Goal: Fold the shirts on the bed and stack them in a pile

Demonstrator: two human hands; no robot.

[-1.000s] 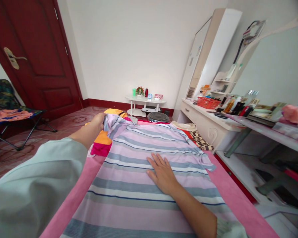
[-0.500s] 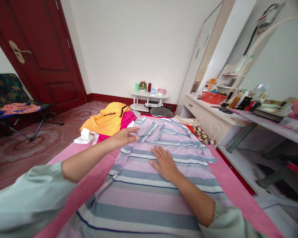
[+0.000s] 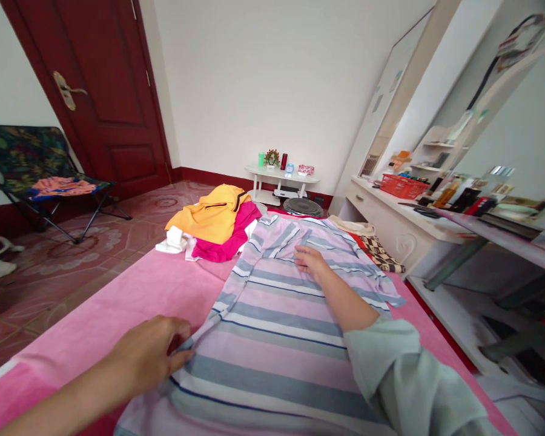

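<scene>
A striped shirt-like garment [image 3: 272, 324] in grey, lilac and white, with thin navy lines, lies spread out on a pink bed cover [image 3: 158, 284]. At its near left edge, my left hand [image 3: 152, 351] is closed, thumb and fingers around a bit of the raised cloth. My right hand [image 3: 311, 261] rests on the upper front by the neck opening, its fingers slightly bent and a little apart. Beyond my left hand is a heap of clothes, with a yellow garment [image 3: 213, 212] on top of a magenta one [image 3: 220, 243].
A white dressing table [image 3: 381, 212] with a red basket [image 3: 402, 186] and bottles runs along the right. A brown checked cloth [image 3: 381, 253] lies at the bed's far right. On the left are a folding chair [image 3: 36, 157] and a dark red door [image 3: 104, 103].
My left hand has come back toward me from above the collar area to the garment's near left edge and closed there. My right hand has slid farther up the front, and its fingers have bent.
</scene>
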